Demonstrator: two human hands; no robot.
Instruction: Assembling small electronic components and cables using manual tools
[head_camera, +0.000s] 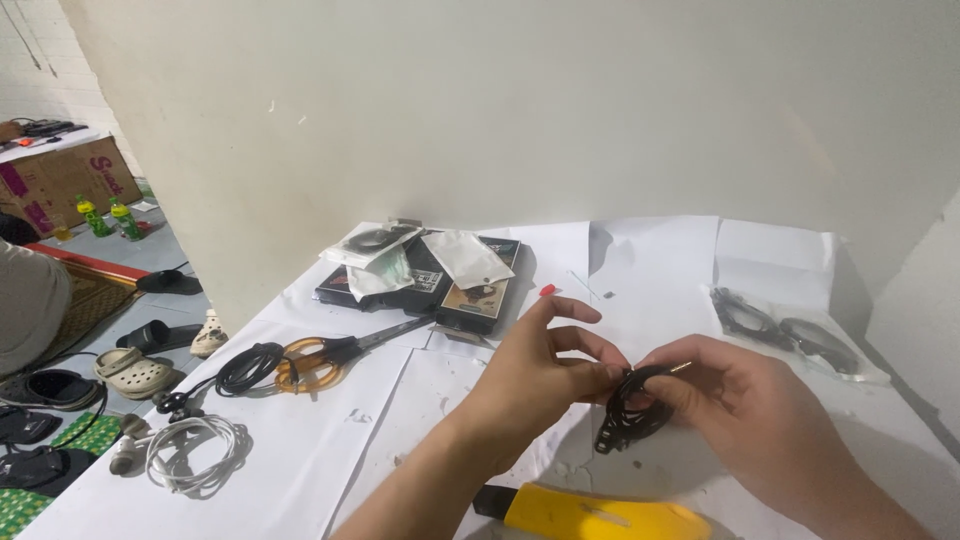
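Both my hands hold a small coil of black cable (628, 415) above the paper-covered table (330, 440). My left hand (545, 370) pinches the top of the coil between thumb and fingers, with the index finger raised. My right hand (745, 400) grips the coil from the right, and a metal plug tip (682, 367) sticks out above its thumb. The lower loops of the coil hang free between my hands.
Orange-handled scissors (320, 358), a black coiled cable (248, 366) and white earphones (190, 452) lie at left. Flat boxes and plastic pouches (430, 268) sit behind. A clear bag of black cables (790, 335) is at right. A yellow tool (590, 515) lies near me. Sandals cover the floor at left.
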